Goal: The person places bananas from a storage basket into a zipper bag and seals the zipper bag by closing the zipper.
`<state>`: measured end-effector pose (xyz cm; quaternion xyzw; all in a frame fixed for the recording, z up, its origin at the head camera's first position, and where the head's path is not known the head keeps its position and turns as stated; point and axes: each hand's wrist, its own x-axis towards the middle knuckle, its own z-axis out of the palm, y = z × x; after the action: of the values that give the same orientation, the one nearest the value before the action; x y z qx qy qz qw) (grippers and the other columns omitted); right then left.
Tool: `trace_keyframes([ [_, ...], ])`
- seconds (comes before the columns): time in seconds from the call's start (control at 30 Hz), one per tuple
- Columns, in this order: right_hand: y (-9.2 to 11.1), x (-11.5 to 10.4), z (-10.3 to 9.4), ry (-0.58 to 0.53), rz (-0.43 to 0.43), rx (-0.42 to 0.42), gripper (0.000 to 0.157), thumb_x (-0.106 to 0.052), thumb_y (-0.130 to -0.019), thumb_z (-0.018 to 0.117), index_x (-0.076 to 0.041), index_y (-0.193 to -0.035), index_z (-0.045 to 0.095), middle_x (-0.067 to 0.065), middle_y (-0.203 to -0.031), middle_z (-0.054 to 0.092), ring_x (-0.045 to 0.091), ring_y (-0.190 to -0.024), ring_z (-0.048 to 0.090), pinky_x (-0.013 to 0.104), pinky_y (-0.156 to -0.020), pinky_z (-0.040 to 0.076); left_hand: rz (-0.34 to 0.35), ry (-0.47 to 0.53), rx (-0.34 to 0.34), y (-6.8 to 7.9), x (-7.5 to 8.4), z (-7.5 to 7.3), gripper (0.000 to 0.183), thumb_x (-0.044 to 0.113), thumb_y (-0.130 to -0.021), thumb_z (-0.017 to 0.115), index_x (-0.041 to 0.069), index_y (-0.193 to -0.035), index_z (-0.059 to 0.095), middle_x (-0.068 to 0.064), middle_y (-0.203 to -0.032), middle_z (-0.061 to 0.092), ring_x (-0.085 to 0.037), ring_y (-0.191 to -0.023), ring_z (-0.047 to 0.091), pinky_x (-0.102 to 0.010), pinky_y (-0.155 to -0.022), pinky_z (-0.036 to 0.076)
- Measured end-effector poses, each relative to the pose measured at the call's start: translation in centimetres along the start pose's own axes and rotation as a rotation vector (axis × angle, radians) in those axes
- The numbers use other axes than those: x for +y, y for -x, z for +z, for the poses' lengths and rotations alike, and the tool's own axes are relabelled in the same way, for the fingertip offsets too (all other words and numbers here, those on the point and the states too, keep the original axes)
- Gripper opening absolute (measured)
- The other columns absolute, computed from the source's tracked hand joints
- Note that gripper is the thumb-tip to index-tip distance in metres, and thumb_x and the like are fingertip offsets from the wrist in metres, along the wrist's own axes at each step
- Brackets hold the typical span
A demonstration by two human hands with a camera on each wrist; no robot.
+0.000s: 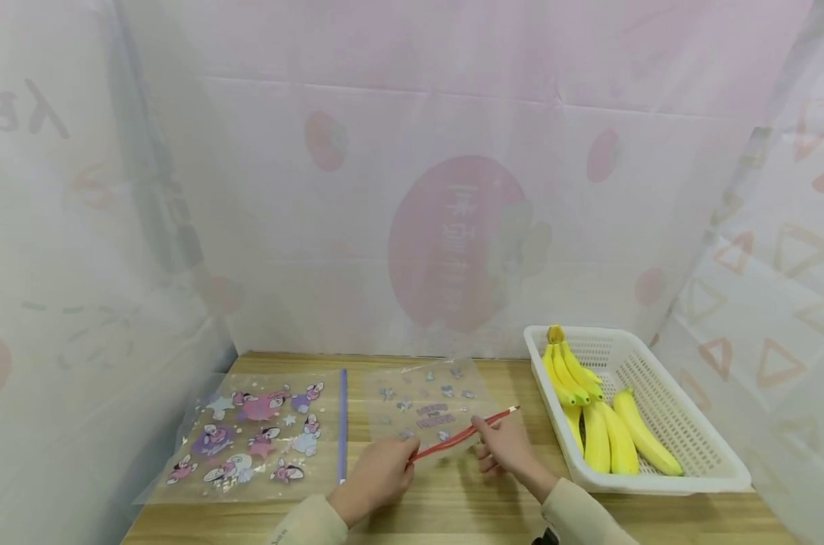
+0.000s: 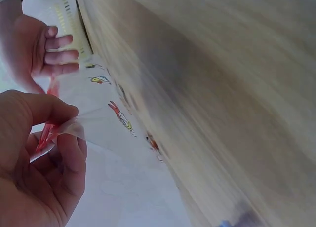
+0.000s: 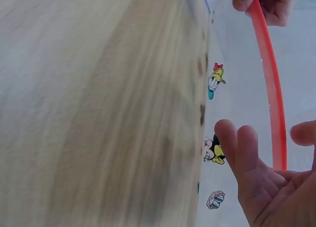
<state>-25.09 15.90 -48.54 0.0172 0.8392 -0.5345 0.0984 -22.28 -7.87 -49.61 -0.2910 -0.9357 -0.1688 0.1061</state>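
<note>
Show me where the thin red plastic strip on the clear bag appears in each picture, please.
Head: the thin red plastic strip is low, just right of centre, slanting up rightward.
Left wrist: far left, around mid-height, partly hidden.
Right wrist: right side, long and nearly upright, from near the top to below the middle.
Shared landmark: the person's left hand, pinching the strip.
</note>
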Motion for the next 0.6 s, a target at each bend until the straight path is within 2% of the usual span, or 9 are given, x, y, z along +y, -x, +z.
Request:
trace_keyframes([
  [0.1, -0.6, -0.2, -0.1, -0.005, 0.006, 0.025, 0.062, -0.054, -0.089, 0.055, 0.004, -0.07, 0.058, 0.016, -0.062, 0.064, 0.021, -0.046, 0.063, 0.038, -0.044, 0.054, 0.013, 0.004, 0.003, -0.1, 0.8, 0.1, 0.014, 0.009, -0.077, 0.068, 0.016, -0.081, 0.056, 0.01, -0.067, 0.051, -0.005, -0.057, 0.046, -0.023, -0.049, 0.04],
  [0.2, -1.1, -0.5, -0.1, 0.072, 0.02, 0.039, 0.06, -0.052, -0.088, 0.058, 0.006, -0.075, 0.064, 0.017, -0.064, 0.065, 0.02, -0.046, 0.063, 0.036, -0.045, 0.054, 0.03, 0.017, 0.005, -0.3, 1.5, 0.1, 0.016, 0.008, -0.077, 0.069, 0.016, -0.08, 0.056, 0.01, -0.065, 0.051, -0.006, -0.057, 0.046, -0.023, -0.048, 0.04],
  [0.3, -1.3, -0.5, -0.1, 0.138, 0.02, 0.041, 0.047, -0.038, -0.089, 0.06, 0.007, -0.076, 0.064, 0.016, -0.062, 0.065, 0.019, -0.045, 0.063, 0.035, -0.044, 0.054, 0.044, 0.012, -0.006, -0.5, 2.1, 0.3, 0.017, 0.009, -0.077, 0.07, 0.017, -0.079, 0.055, 0.011, -0.064, 0.05, -0.005, -0.056, 0.045, -0.022, -0.048, 0.039],
  [0.43, -1.4, -0.4, -0.2, 0.192, -0.012, 0.057, 0.024, -0.016, -0.086, 0.056, 0.001, -0.069, 0.059, 0.014, -0.06, 0.064, 0.019, -0.044, 0.061, 0.033, -0.042, 0.053, 0.043, 0.02, -0.044, -0.6, 2.9, 0.4, 0.016, 0.013, -0.078, 0.071, 0.018, -0.079, 0.055, 0.013, -0.065, 0.05, -0.004, -0.055, 0.044, -0.021, -0.047, 0.037],
  [0.6, -1.4, -1.2, -0.4, 0.244, -0.099, 0.081, 0.019, -0.007, -0.083, 0.052, -0.003, -0.065, 0.056, 0.012, -0.057, 0.062, 0.016, -0.042, 0.058, 0.029, -0.041, 0.051, 0.019, 0.083, -0.101, -0.6, 3.6, 0.0, 0.011, 0.02, -0.082, 0.07, 0.017, -0.082, 0.059, 0.013, -0.063, 0.048, -0.002, -0.055, 0.042, -0.02, -0.047, 0.036],
])
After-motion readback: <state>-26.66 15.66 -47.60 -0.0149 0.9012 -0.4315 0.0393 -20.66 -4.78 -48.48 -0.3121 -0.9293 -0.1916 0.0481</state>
